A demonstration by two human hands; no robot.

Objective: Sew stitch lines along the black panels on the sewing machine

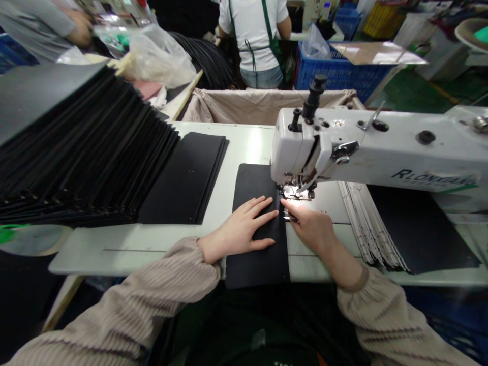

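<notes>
A flat black panel [255, 267] lies on the sewing table, its right edge by the presser foot [295, 192] of the white sewing machine [366, 147]. Spread flat on the panel, my left hand [247, 226] has its fingers apart and pointing towards the machine. My right hand [310, 226] is closed around small thread snips [292, 217], whose pointed blades stick out to the left below the presser foot. Its index finger reaches to the panel's right edge just in front of the foot. The handles of the snips are hidden in my palm.
A tall stack of black panels [87, 147] and a lower pile [183, 178] stand on the left. More panels [419, 229] lie right, under the machine arm. Behind the table are a cloth-lined bin [236, 107], a blue crate [339, 76] and a person [255, 35] with their back turned.
</notes>
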